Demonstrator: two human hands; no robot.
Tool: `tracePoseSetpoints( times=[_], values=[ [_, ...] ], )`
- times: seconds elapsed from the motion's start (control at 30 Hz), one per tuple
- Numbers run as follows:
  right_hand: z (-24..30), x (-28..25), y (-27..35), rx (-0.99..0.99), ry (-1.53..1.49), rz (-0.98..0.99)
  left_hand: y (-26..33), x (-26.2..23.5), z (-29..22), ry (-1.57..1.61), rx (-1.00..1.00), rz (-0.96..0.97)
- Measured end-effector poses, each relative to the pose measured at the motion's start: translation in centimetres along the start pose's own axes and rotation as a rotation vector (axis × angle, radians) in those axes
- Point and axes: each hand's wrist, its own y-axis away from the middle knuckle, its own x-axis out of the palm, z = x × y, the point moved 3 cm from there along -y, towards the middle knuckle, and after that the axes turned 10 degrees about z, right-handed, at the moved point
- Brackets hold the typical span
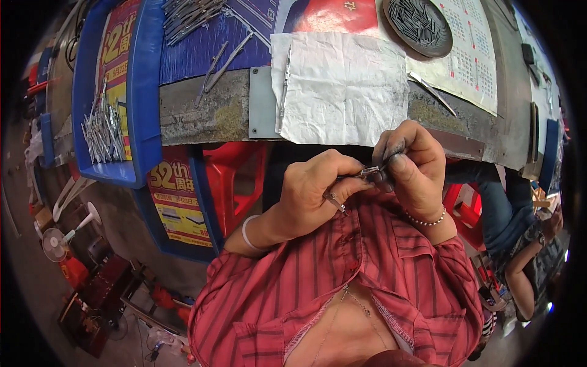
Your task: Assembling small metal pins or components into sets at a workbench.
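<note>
Both my hands are close together just off the near edge of the bench. My left hand (306, 191) is closed around a slim silver metal rod (335, 200), whose tip end points toward my right hand. In a pinch at that end, my right hand (420, 168) has its thumb and fingers pressed together, with dark-stained fingertips. Whatever sits between them is hidden. A similar slim silver rod (285, 85) lies along the left side of a crumpled white paper sheet (348, 92) in front of my hands.
A round brown dish (448, 48) with many small dark pins stands at the far right. Pointed tweezers (433, 93) lie near it. Left are a bundle of silver rods (192, 15), a long two-legged metal tool (227, 64) and a blue bin (147, 92) holding rods. Another person's arm (521, 281) shows at right.
</note>
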Motion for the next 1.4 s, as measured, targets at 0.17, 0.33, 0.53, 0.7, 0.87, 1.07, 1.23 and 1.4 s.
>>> tracePoseSetpoints(
  times=[0.17,0.33,0.53,0.7,0.87,1.07,1.23,1.4],
  values=[
    [0.0,0.1,-0.1,0.020,-0.001,-0.022,0.1,0.0,0.1,-0.005,0.005,0.003],
    [-0.2,0.1,-0.1,0.058,-0.013,-0.041,0.1,0.0,0.2,-0.013,0.018,-0.002],
    [-0.5,0.3,-0.1,0.074,-0.042,-0.035,0.0,-0.1,-0.1,0.001,0.032,0.015],
    [-0.4,0.3,0.1,0.027,-0.011,-0.068,-0.2,-0.1,-0.3,0.003,0.051,0.012],
    [-0.2,0.2,0.1,-0.055,-0.024,-0.049,-0.1,-0.2,-0.2,0.009,0.034,0.026],
    [0.0,0.4,0.2,-0.025,0.047,-0.046,-0.2,-0.2,-0.3,-0.005,0.040,0.026],
    [0.2,0.4,0.2,0.010,0.097,-0.059,-0.1,-0.2,-0.4,-0.004,0.008,0.042],
    [0.2,0.5,1.0,0.050,0.253,-0.082,0.5,0.1,-0.4,-0.123,0.050,-0.001]
  ],
)
